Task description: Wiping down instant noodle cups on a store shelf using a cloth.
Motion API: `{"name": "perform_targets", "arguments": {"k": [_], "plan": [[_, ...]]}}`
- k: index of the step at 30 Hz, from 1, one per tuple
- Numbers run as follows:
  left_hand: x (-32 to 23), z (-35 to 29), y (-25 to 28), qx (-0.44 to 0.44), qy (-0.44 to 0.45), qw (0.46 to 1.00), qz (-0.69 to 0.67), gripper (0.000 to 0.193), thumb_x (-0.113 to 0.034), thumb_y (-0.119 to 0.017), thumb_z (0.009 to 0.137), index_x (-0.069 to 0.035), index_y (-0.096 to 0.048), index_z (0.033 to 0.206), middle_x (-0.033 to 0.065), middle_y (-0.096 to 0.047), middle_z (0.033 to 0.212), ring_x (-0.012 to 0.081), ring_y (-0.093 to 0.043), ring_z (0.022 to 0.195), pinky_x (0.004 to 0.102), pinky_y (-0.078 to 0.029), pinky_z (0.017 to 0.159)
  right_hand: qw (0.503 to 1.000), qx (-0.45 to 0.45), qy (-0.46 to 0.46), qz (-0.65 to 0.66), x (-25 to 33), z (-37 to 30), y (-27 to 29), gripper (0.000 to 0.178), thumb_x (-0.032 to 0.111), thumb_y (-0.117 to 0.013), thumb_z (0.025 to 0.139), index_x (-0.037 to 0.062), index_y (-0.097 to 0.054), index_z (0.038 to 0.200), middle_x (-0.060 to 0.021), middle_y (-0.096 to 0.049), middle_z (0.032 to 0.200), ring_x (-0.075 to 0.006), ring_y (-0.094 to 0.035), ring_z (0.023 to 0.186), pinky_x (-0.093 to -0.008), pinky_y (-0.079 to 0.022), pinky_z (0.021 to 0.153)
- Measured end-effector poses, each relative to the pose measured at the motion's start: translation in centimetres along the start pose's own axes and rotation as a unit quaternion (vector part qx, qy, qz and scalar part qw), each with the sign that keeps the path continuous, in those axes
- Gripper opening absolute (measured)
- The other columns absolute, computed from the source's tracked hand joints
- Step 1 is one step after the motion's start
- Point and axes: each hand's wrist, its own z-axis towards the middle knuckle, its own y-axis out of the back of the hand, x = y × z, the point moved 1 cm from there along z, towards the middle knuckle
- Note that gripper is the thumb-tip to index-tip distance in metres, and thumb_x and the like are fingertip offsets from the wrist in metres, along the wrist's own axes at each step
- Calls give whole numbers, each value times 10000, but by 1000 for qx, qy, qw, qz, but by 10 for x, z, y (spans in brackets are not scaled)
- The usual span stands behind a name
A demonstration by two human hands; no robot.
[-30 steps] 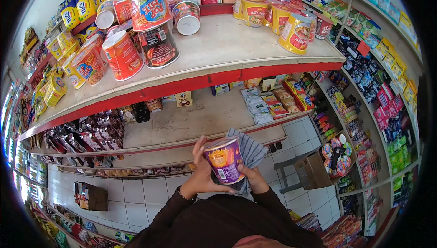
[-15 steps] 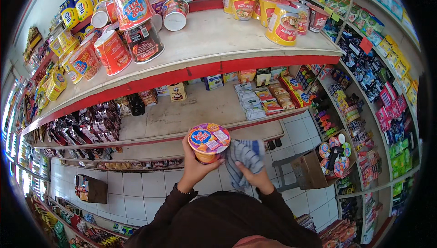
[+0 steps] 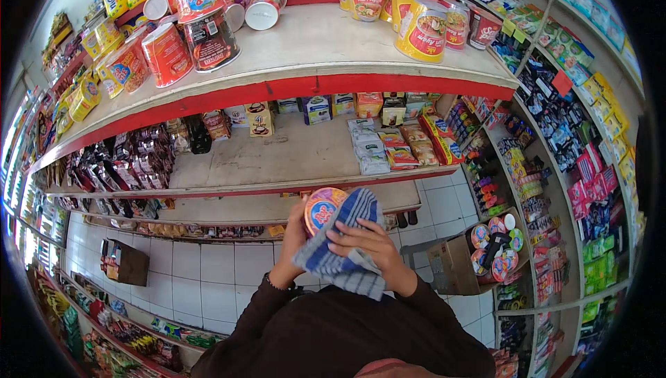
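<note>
Right hand [image 3: 368, 246] first: the fingers are slightly apart, laid over a blue-and-grey striped fabric cloth [image 3: 320, 254] that's up against the cup. Can't tell if the thumb's pinching it. Left hand [image 3: 295, 236] is clamped round the side of a round purple-and-orange noodle cup [image 3: 323, 210], probably so it doesn't slip under the cloth. The cup's in front of the chest, lid tipped into view, cloth covering part of it; I guess that grip leaves the lid free.

Further out, there's a long off-white shelf with a red edge [image 3: 326, 41]. Red and black cylindrical cups [image 3: 211, 44] stand at its left, yellow tapered cups [image 3: 422, 35] bunch up right, presumably grouped by kind. Over right, a brown cardboard box [image 3: 447, 267] holds more round-lidded cups [image 3: 479, 237].
</note>
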Motion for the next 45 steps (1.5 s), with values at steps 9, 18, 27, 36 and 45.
{"name": "perform_targets", "arguments": {"k": [9,18,27,36,45], "plan": [[-17,-2,-20,68,-110,982,136,912,-229,-875,571,10,-400,1312,186,-489,1259,286,-496,1190,389,-394,997,998,-55,-40,-8,-17,3,18,492,245,-668,773,121,-586,1242,-64,-573,1302,-272,-466,1285,-462,-300,1059],[-4,10,13,-71,-131,986,77,918,-160,-884,584,-17,-360,1323,159,-482,1200,285,-499,1171,351,-402,987,997,10,-29,75,-16,-7,17,483,246,-667,767,85,-609,1218,-79,-578,1295,-250,-482,1271,-429,-329,1047],[-32,28,30,4,152,968,-200,780,-278,-855,597,20,-490,1219,201,-561,1159,296,-508,1164,412,-417,985,999,-31,12,22,-5,31,-25,537,217,-642,769,56,-550,1274,-113,-567,1301,-281,-462,1288,-456,-325,1054],[-38,33,97,89,-127,979,135,1022,-201,-895,543,13,-307,1351,167,-472,1211,301,-505,1123,374,-402,977,981,-99,-8,165,-27,52,-47,534,432,-570,844,-25,-640,1110,-164,-621,1201,-319,-538,1203,-428,-362,1025],[-5,30,130,159,-54,977,129,1091,-219,-911,558,-4,-217,1372,179,-388,1344,252,-400,1281,388,-346,1052,996,-61,-28,56,9,83,-75,530,123,-653,714,18,-565,1226,-114,-564,1305,-290,-497,1254,-467,-322,1064]]}}
